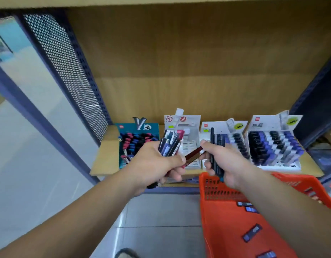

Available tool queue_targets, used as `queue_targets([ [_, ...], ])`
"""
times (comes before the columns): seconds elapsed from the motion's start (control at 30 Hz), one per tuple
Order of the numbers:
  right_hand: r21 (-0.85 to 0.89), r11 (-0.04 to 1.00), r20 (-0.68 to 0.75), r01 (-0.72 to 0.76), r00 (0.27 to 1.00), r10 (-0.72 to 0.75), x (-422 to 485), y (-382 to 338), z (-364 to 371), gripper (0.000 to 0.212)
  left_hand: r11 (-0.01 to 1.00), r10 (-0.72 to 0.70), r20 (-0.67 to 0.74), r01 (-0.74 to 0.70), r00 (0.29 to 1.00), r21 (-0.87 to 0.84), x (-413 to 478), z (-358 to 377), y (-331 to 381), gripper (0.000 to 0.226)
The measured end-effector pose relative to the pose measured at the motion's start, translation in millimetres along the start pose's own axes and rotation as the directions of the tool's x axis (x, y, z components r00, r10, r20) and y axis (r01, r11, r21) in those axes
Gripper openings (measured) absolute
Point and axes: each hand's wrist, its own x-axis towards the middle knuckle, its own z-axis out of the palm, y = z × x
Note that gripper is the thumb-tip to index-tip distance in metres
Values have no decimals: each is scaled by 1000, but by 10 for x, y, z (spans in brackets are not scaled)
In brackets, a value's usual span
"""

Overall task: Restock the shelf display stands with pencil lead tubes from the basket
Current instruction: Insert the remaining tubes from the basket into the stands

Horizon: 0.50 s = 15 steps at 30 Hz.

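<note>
My left hand grips a fanned bunch of pencil lead tubes, dark blue, black and red. My right hand holds a few dark tubes upright in its curled fingers and pinches one red tube that reaches across to my left thumb. Both hands hover in front of the shelf. Behind them stand several display stands: a teal one on the left, a white one, then two white stands with black and blue tubes. An orange basket with a few loose tubes sits below my right arm.
The wooden shelf board carries the stands, backed by brown cardboard. A dark perforated metal side panel closes the left end and a dark upright the right. Grey floor tiles lie below, with a shoe tip at the bottom edge.
</note>
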Motion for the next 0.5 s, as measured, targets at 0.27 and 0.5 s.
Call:
queue_targets([
  [0.27, -434, 855, 81, 284, 958, -276, 137, 298, 1033, 26, 996, -35, -218, 15, 975, -92, -28, -958, -390, 6],
  [0.5, -438, 618, 513, 653, 746, -424, 61, 342, 1782, 14, 983, -103, -300, 51, 948, -176, 82, -1471, -482, 14],
])
